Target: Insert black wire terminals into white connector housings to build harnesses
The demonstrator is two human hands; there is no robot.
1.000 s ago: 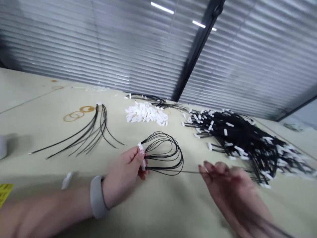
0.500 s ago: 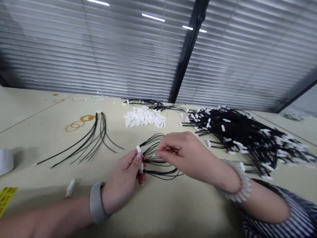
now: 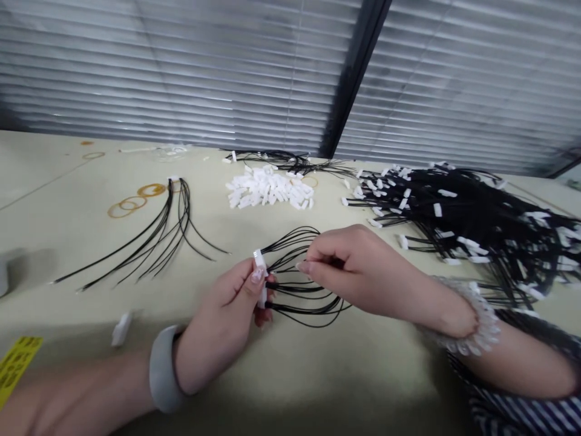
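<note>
My left hand pinches a white connector between thumb and fingers. Black wires run out of its right side and bend in loops toward my right hand. The fingers of my right hand are pressed together on black wire, close to the connector but not touching it; the exact wire end is too small to make out. Beyond my hands lies a pile of loose white connectors. A separate bundle of black wires fans out on the table to the left.
A large heap of black wires with white connectors covers the right side of the table. Rubber bands lie at the left, a single white piece nearer, and a yellow label at the left edge. Window blinds stand behind.
The view has tilted down and come slightly closer. My right hand has shifted a little right relative to the connector, still pinching wire. My left hand keeps its grip.
</note>
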